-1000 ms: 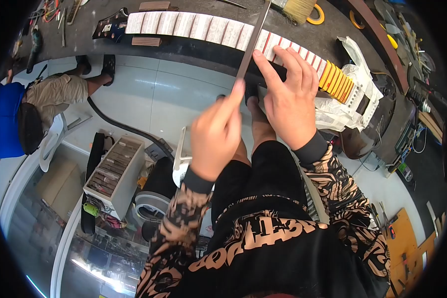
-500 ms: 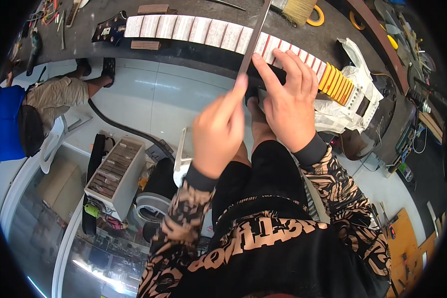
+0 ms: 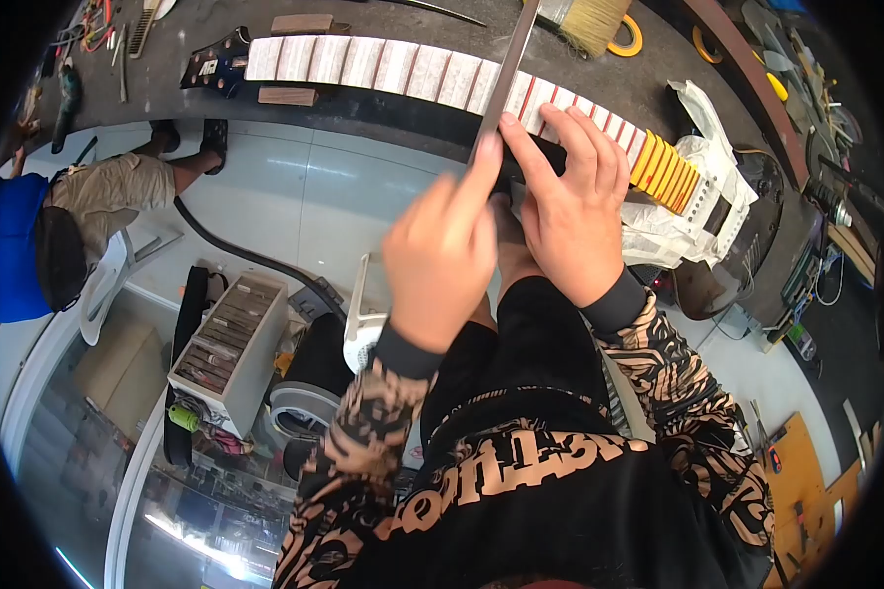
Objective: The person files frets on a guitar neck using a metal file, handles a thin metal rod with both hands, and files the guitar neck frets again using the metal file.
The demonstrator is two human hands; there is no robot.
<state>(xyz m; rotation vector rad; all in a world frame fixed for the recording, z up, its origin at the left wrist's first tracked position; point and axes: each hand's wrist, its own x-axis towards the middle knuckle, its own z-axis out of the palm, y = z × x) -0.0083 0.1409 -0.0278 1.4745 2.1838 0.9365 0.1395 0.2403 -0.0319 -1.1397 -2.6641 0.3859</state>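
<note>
My left hand, blurred at the knuckles, grips the near end of a long, narrow metal file. The file lies slantwise across the fretboard of a guitar neck, where whitish tape strips cover the wood between the frets. My right hand rests over the near edge of the neck, fingers stretched out on the taped frets. Its index fingertip is beside the file, perhaps touching it; its thumb is partly hidden. Yellow tape covers the frets nearest the body, which is wrapped in pale masking tape.
Wooden blocks lie beside the neck near the dark headstock. A wide brush and a yellow tape roll are on the far side of the bench. Someone in a blue top sits at left.
My left hand has shifted slightly right and forward along with the file. My right hand stays almost where it was on the neck.
</note>
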